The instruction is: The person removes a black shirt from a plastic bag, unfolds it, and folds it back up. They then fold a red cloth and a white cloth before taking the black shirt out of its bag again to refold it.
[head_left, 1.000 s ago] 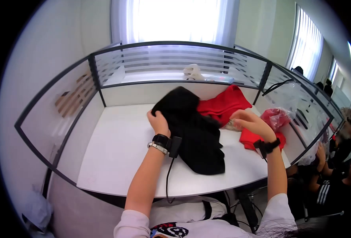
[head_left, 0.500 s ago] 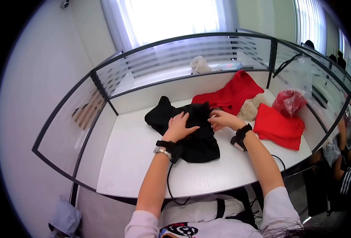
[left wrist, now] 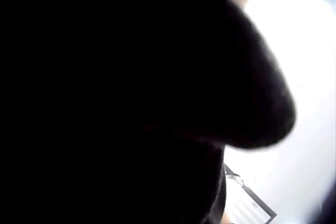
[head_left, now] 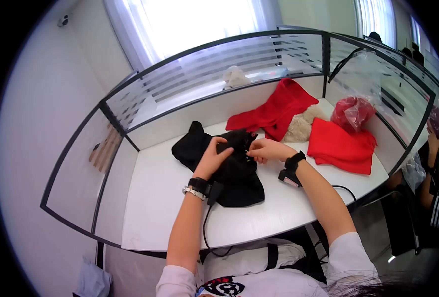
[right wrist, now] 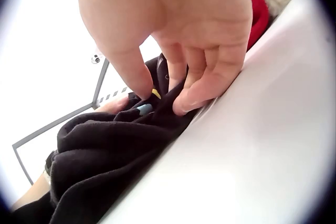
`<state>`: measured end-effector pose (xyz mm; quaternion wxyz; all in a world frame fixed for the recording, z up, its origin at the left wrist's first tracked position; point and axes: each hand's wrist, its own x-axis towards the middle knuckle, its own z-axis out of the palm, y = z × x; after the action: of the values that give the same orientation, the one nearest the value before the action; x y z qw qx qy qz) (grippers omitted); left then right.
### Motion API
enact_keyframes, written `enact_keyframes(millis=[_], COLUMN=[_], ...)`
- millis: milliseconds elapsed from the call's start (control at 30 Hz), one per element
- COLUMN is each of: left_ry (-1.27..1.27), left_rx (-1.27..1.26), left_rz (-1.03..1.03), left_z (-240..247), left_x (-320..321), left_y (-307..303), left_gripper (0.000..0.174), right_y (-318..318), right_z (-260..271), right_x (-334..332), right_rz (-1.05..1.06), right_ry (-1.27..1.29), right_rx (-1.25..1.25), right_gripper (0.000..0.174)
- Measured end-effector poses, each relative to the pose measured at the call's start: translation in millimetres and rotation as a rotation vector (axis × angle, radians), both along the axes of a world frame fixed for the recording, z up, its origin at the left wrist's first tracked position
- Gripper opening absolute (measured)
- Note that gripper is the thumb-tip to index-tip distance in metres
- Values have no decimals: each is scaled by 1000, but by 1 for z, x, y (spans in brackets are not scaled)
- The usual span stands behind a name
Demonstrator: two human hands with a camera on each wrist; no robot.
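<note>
A black cloth garment [head_left: 239, 190] lies bunched on the white table [head_left: 152, 198], its left end spread in a flat fold. My left hand [head_left: 210, 161] grips its upper middle, thumb and fingers curved around the bunched cloth. At the garment's right edge my right hand [head_left: 271, 150] pinches the fabric between thumb and fingers. In the right wrist view, small yellow and light blue patches [right wrist: 145, 109] show among the dark folds [right wrist: 105, 150] near those fingertips. Dark cloth [left wrist: 131, 77] fills most of the left wrist view and hides the left fingers there.
Behind the garment lies a red cloth [head_left: 274, 111], with a beige fluffy item [head_left: 299, 126] beside it. A folded red cloth [head_left: 341, 148] and a plastic bag with something red [head_left: 353, 114] stand to the right. A framed partition [head_left: 214, 42] borders the table.
My right hand has come from above the red cloth to the black garment's right edge. My left hand has moved from the garment's left side to its middle; the garment is more bunched.
</note>
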<state>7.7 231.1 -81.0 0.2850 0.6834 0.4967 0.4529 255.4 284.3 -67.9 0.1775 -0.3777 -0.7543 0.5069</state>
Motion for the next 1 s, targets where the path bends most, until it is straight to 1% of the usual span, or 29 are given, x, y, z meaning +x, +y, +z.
enact_keyframes(millis=[33, 100, 200, 267, 300, 467, 567, 600, 667, 733, 800, 833, 900, 933, 1000], left_ry=[-83, -207, -276, -210, -206, -219, -149, -147, -93, -160, -242, -242, -424, -549, -852], left_rx=[-74, -173, -233, -276, -257, -260, -388, -384, -391, -382, -334, -326, -340, -342, -377], left_rz=[-10, -42, -86, -90, -74, -69, -101, -105, -194, -239, -209, -216, -238, -308, -273], left_z=[3, 7, 11, 15, 14, 18, 21, 22, 23, 22, 17, 17, 15, 4, 5], left_x=[1, 0, -2, -4, -3, -4, -9, -9, -9, -13, -17, -18, -24, -36, -38], left_y=[-2, -6, -7, -7, -9, -13, -11, -12, -13, -12, -12, -11, -10, 0, 0], left_gripper=[42, 48, 37, 31, 26, 20, 16, 16, 17, 23, 24, 24, 27, 32, 39], right_y=[-1, -8, -13, -11, -11, -6, -6, -7, -10, -11, -13, -12, -10, -8, -5], right_z=[-3, 2, 6, 7, 5, 0, -1, -2, 0, 1, 1, 0, -1, -3, -7], right_x=[0, 0, -2, -2, -2, -1, 0, 0, 0, -2, -2, -2, -3, -3, -2], right_rz=[24, 33, 48, 42, 51, 98, 102, 114, 111, 106, 95, 94, 84, 79, -41], right_ry=[18, -46, -80, -124, -98, -78, -99, -135, -234, -275, -267, -271, -237, -242, -87], right_rx=[30, 99, 117, 116, 125, 160, 173, 240, 326, 326, 321, 333, 317, 319, 524], right_gripper=[32, 31, 27, 23, 19, 12, 14, 19, 30, 32, 33, 33, 31, 31, 28])
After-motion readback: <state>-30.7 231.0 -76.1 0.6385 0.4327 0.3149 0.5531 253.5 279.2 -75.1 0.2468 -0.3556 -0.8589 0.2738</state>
